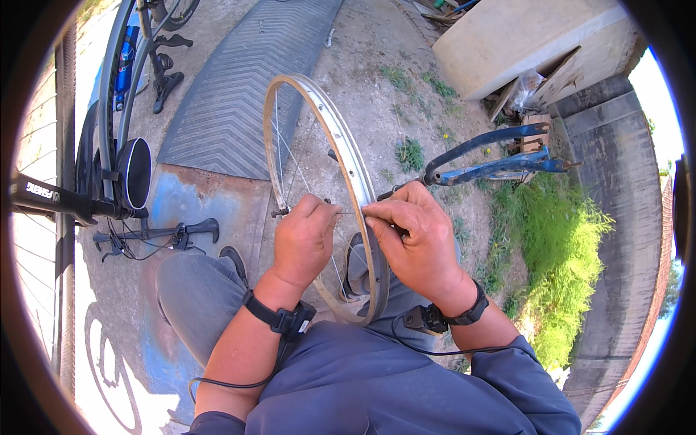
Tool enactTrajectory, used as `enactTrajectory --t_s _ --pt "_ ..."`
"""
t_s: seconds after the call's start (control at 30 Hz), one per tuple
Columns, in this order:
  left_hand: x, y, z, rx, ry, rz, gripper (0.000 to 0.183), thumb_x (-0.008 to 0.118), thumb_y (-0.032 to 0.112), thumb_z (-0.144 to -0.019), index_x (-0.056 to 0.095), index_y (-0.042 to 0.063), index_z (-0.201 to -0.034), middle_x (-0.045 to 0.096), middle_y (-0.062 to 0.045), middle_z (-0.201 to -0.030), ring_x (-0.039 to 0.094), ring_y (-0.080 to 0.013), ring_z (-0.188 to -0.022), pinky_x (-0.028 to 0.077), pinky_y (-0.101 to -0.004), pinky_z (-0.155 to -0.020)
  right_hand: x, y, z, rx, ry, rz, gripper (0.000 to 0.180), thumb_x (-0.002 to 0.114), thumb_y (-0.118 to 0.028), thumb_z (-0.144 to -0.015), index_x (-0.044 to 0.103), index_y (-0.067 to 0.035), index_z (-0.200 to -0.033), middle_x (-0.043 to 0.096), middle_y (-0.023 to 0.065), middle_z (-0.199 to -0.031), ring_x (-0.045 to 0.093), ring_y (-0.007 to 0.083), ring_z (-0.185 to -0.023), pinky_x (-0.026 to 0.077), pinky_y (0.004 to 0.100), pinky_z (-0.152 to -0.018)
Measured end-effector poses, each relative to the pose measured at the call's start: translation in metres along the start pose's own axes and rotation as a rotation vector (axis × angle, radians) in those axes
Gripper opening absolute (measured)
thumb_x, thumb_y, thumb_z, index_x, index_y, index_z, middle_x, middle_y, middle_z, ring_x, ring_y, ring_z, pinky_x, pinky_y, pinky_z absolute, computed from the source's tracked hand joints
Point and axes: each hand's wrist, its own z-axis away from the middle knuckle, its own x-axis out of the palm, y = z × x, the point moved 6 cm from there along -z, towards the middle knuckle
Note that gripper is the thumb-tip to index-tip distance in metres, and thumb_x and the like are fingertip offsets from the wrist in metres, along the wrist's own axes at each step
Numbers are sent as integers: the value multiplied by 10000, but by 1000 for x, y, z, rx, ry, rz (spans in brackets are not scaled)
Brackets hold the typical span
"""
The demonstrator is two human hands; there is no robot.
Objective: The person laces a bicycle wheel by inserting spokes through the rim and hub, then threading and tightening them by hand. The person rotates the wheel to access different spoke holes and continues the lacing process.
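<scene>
A bare metal bicycle wheel rim [340, 136] without a tyre stands upright between my knees, with only some of its spokes [293, 157] in place. My left hand [304, 234] is closed around a spoke beside the hub, most of which it hides. One threaded axle end [278, 213] sticks out to the left of that hand. A short length of spoke [347, 213] runs from my left fingers to the rim. On the rim's outer face, my right hand [416, 234] pinches with thumb and index finger. Any small part between those fingertips is hidden.
A blue bicycle fork [489, 155] extends right, just beyond my right hand. Bicycle handlebars [163, 234] and a frame [107, 109] stand at left. A ribbed rubber mat [244, 81] lies ahead. Weeds [554, 261] grow along the right wall [603, 217]. Cables [435, 353] trail from my wrist straps.
</scene>
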Motion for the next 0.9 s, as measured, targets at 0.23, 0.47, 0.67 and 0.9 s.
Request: enactTrajectory --t_s 0.23,0.47,0.67,0.9 --pt "-1 1 0 3 13 19 136 766 48 -856 727 70 -984 634 -90 -888 685 -307 -769 558 -402 -651 1 2 2 29 3 -24 187 791 28 -845 780 -44 -1017 632 82 -844 612 203 -742 482 309 -620" --pt "0 1 0 11 19 18 135 766 52 -856 727 71 -985 630 -91 -889 683 -311 -769 554 -408 -643 2 5 4 64 6 -51 193 788 31 -851 781 -42 -1030 628 80 -860 602 188 -742 472 302 -615" --pt "1 0 0 17 20 17 137 762 51 -854 726 69 -986 624 -95 -890 679 -317 -770 552 -413 -641 1 3 4 13 27 -1 198 789 34 -843 781 -40 -1027 623 79 -837 593 191 -730 456 305 -599" --pt "2 0 0 17 16 11 147 761 46 -847 724 68 -987 623 -96 -890 679 -318 -774 551 -413 -645 3 3 4 10 52 8 204 784 32 -834 774 -46 -1022 631 85 -827 605 218 -740 472 326 -608"
